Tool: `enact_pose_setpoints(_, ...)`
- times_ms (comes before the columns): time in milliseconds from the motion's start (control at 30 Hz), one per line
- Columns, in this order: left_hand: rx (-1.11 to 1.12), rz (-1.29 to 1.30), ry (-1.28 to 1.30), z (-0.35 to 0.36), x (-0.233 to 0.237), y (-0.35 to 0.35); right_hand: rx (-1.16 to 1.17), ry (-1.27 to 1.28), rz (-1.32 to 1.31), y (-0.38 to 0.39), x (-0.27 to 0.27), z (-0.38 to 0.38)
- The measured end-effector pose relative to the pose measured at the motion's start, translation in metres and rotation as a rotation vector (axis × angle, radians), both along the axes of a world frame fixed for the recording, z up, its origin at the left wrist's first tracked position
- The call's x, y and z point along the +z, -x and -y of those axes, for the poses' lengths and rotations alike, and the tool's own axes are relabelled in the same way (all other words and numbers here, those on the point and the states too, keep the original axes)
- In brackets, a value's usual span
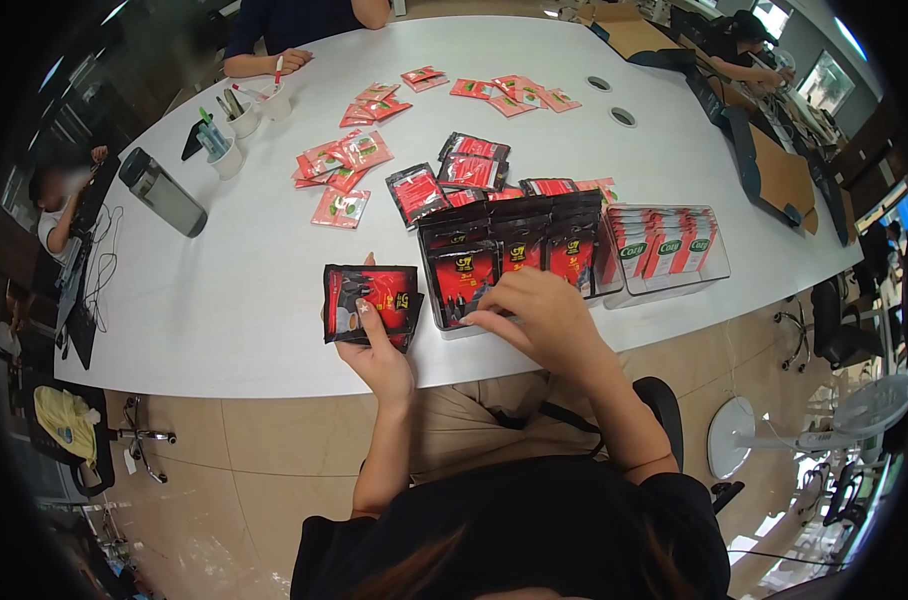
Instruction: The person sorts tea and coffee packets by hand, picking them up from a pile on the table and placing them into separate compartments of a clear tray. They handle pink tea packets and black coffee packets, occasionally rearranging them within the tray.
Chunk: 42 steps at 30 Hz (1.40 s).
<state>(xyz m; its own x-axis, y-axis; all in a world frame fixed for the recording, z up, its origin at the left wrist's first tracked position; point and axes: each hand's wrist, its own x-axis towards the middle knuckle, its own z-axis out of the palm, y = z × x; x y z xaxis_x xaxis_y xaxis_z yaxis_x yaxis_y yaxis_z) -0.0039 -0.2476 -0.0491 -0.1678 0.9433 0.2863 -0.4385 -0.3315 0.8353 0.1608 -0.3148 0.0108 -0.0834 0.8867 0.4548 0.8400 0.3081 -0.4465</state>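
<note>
My left hand (378, 362) is closed around a small stack of black-and-red coffee sachets (381, 292), thumb across the front one. Just right of it stands a clear box (464, 332) filled with upright rows of coffee sachets (521, 250). At the front of this box, my right hand (536, 312) has bent fingers, with the thumb apart from the index finger and near the left row. Nothing shows in its grasp, though some fingertips are hidden. Behind the box lie loose coffee sachets (474, 162). A second clear box (714, 268) holds red-and-white Cozy sachets (664, 246).
Pink sachets (364, 148) lie in loose groups across the white table (244, 330). On the left stand a grey bottle (164, 192) and cups of pens (226, 160). Open cardboard boxes (774, 170) line the right edge. Another person's hand (292, 62) rests at the far side.
</note>
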Motion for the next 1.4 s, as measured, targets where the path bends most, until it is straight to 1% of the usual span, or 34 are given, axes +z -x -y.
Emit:
enact_pose_setpoints(33, -0.026, -0.02, 0.009, -0.001, -0.001, 0.0, -0.003, 0.114, -0.021, 0.0, -0.004, -0.001)
enact_pose_setpoints(133, -0.107, -0.058, 0.023, -0.003, -0.002, 0.001, -0.006, 0.177, 0.032, -0.001, -0.005, -0.003)
enact_pose_setpoints(200, -0.135, -0.072, 0.023, -0.004, -0.004, 0.001, 0.011, 0.164, 0.046, -0.003, -0.01, -0.004)
enact_pose_setpoints(467, -0.102, -0.126, 0.065, -0.004, -0.009, 0.002, 0.041, 0.096, 0.133, -0.005, -0.009, -0.001)
enact_pose_setpoints(600, -0.121, -0.102, 0.083, -0.005, -0.017, 0.004, 0.04, 0.107, 0.133, -0.006, -0.008, 0.003)
enact_pose_setpoints(633, -0.132, -0.064, 0.058, -0.006, -0.019, 0.003, 0.027, 0.082, 0.127, -0.005, -0.009, 0.003)
enact_pose_setpoints(733, -0.117, -0.064, 0.056, -0.003, -0.007, 0.0, 0.035, 0.074, 0.107, -0.006, -0.012, 0.004)
enact_pose_setpoints(767, -0.09, -0.034, 0.059, 0.0, 0.0, -0.002, 0.035, 0.012, 0.115, -0.006, -0.019, 0.002)
enact_pose_setpoints(800, -0.061, -0.005, 0.063, 0.002, 0.004, -0.005, 0.028, 0.031, 0.113, -0.005, -0.021, 0.002)
enact_pose_setpoints(900, 0.082, 0.077, 0.039, -0.001, -0.006, 0.001, 0.025, 0.083, 0.095, -0.007, -0.023, 0.002)
enact_pose_setpoints(933, 0.148, 0.1, 0.029, -0.004, -0.013, 0.006, 0.018, 0.08, -0.001, -0.006, -0.02, 0.002)
enact_pose_setpoints(1000, 0.344, -0.103, -0.039, -0.005, -0.02, 0.016, 0.006, 0.065, -0.196, -0.002, -0.012, 0.004)
enact_pose_setpoints(1033, 0.424, 0.02, -0.084, -0.002, -0.022, 0.015, 0.017, 0.051, -0.27, -0.003, -0.012, 0.004)
enact_pose_setpoints(1067, 0.422, 0.046, -0.134, 0.003, -0.017, 0.014, 0.041, -0.061, -0.318, -0.002, -0.011, 0.005)
enact_pose_setpoints(1133, 0.311, 0.082, -0.126, 0.011, -0.015, 0.019, 0.099, -0.286, -0.412, 0.003, -0.004, 0.007)
enact_pose_setpoints(1167, 0.264, 0.035, -0.107, 0.018, -0.019, 0.02, 0.124, -0.38, -0.398, 0.007, 0.002, 0.012)
enact_pose_setpoints(1200, 0.219, -0.013, -0.087, 0.024, -0.023, 0.022, 0.171, -0.288, -0.492, 0.012, 0.004, 0.014)
enact_pose_setpoints(1233, 0.176, -0.097, -0.132, 0.027, -0.029, 0.022, 0.219, -0.192, -0.587, 0.018, 0.004, 0.018)
enact_pose_setpoints(1267, 0.081, -0.126, -0.062, 0.042, -0.015, 0.015, 0.269, -0.093, -0.682, 0.021, 0.003, 0.02)
enact_pose_setpoints(1333, 0.026, -0.118, -0.169, 0.05, -0.006, 0.008, 0.249, -0.042, -0.719, 0.02, 0.002, 0.024)
enact_pose_setpoints(1400, -0.141, 0.022, -0.165, 0.037, -0.03, 0.02, 0.235, 0.007, -0.748, 0.017, 0.002, 0.024)
